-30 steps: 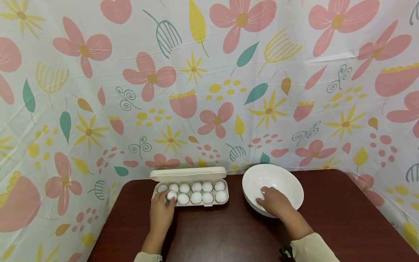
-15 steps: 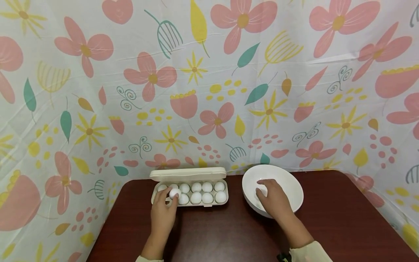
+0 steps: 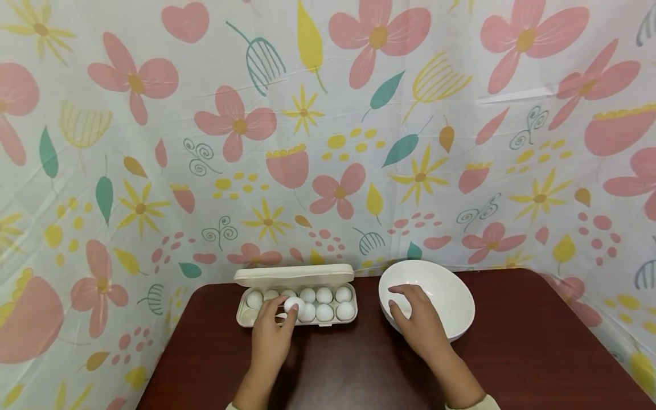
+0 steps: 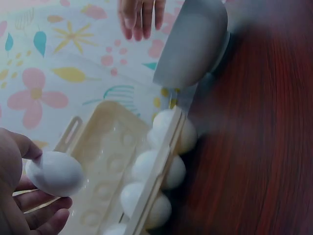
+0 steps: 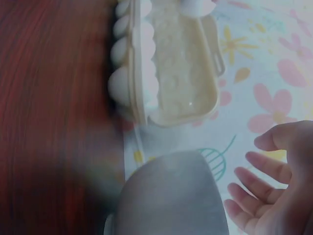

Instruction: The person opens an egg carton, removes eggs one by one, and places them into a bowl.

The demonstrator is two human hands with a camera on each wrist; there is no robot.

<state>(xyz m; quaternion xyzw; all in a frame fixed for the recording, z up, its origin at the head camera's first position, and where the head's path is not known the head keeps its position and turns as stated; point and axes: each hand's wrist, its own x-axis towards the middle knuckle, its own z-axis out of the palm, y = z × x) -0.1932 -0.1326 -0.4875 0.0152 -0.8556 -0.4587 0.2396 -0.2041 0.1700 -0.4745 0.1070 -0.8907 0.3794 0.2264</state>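
My left hand (image 3: 270,340) pinches a white egg (image 3: 294,306) between thumb and fingers above the front row of an egg carton (image 3: 294,275). In the left wrist view that egg (image 4: 55,174) is clear of the carton, lying against the fingers. Beneath it, white eggs (image 3: 345,311) fill most of the cups, while the front-left cup (image 3: 249,316) is bare. Over the left side of a white bowl (image 3: 455,304) hovers my right hand (image 3: 421,326). Its fingers are spread and hold nothing, as the right wrist view shows. Part of the bowl's inside is hidden behind this hand.
The carton's raised lid leans back close to a flowered cloth (image 3: 338,136) behind the table. Carton and bowl stand side by side on the dark red-brown table (image 3: 338,370), with a gap between them.
My left hand has lifted the egg from the front-left cup and carried it rightward. My right hand, earlier around a white egg inside the bowl, has let go and risen a little.
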